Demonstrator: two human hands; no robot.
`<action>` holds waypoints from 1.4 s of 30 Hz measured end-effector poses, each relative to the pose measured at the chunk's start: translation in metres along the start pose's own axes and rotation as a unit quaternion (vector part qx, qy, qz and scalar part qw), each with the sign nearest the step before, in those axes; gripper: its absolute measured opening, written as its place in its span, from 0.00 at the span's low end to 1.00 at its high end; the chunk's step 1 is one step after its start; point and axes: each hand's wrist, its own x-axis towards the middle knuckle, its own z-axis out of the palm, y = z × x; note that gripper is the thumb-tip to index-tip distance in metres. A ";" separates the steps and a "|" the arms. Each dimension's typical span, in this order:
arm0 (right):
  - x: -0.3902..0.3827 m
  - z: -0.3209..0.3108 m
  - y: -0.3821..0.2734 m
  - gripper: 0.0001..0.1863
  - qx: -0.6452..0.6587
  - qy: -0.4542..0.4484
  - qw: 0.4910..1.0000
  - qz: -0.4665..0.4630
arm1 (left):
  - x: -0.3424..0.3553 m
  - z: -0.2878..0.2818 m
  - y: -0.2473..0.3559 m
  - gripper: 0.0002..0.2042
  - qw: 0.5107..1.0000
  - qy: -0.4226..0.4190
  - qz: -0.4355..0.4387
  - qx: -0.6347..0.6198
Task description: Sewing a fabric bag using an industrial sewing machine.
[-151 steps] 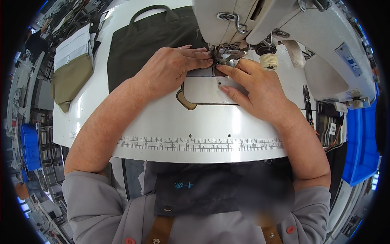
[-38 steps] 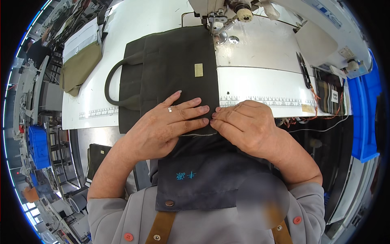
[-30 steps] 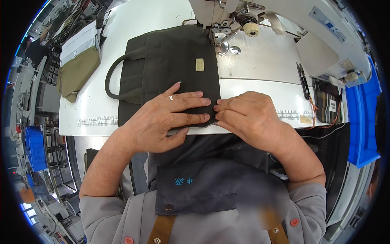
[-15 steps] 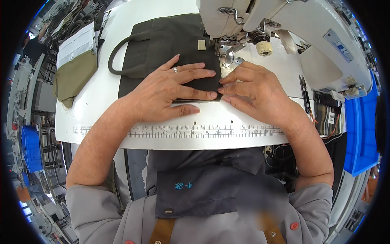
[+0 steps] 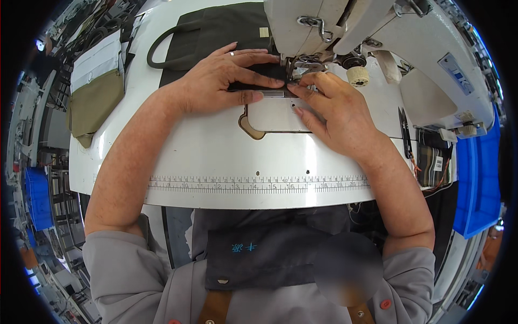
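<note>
Fingers [image 5: 253, 78] of the left hand [image 5: 216, 81] lie flat, pinning the dark green bag [image 5: 216, 32] at the sewing machine [image 5: 345, 27] presser foot; right hand [image 5: 337, 110] fingers press just beside, gripping nothing, on the white counter [image 5: 216, 156].

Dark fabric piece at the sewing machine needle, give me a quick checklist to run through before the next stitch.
1. Left hand flat on the dark fabric piece: ok.
2. Right hand fingertips steadying the fabric edge beside the presser foot: ok.
3. Fingers apart from the needle: cannot tell, they are very near.
4. Fabric edge under the foot: cannot tell, hidden by the machine head.
5. Bag handle away from the foot: ok.
</note>
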 end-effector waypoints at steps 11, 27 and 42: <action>-0.001 -0.002 0.003 0.15 0.001 0.020 1.000 0.009 | -0.012 0.009 0.025 0.23 0.996 0.034 -0.026 0.076; -0.002 0.001 0.001 0.14 -0.031 0.002 0.999 0.039 | -0.007 0.014 0.036 0.30 0.997 0.043 -0.006 0.066; -0.003 0.000 0.001 0.15 -0.014 0.009 0.999 0.048 | -0.012 0.022 0.091 0.29 0.985 0.035 -0.127 0.107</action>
